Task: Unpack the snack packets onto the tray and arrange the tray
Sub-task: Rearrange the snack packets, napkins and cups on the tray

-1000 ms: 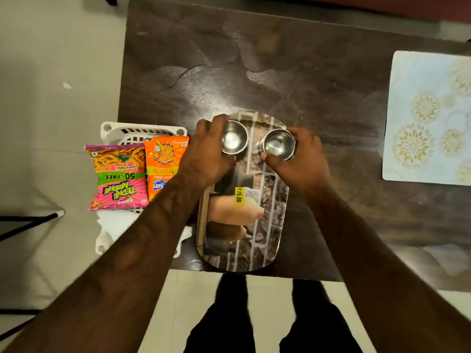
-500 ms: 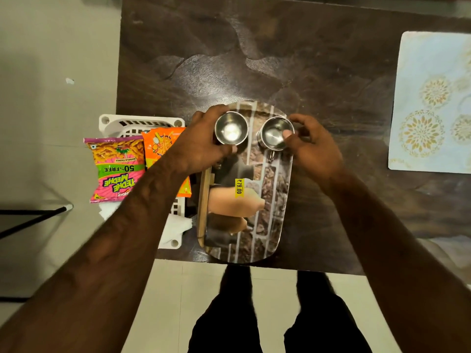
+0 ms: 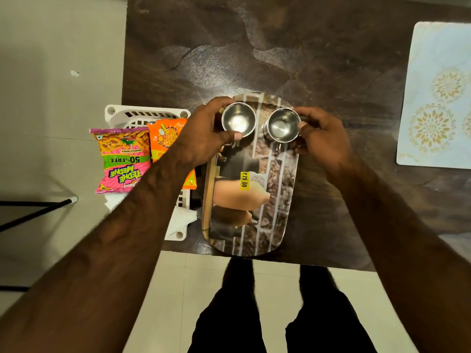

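Floral mat (image 3: pixel 438 98) on dark table (image 3: pixel 254 47), w/ white basket (image 3: pixel 142 114) at left.

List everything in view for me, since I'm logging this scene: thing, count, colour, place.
steel cups: 2, silver, far end of tray, side by side
tray: 1, brick print, table's near edge
snack packets: 2, pink and orange, on the basket
basket: 1, white, left of the tray
table: 1, dark brown
mat: 1, pale blue with gold flowers, table's right side
left hand: on the left cup
right hand: on the right cup
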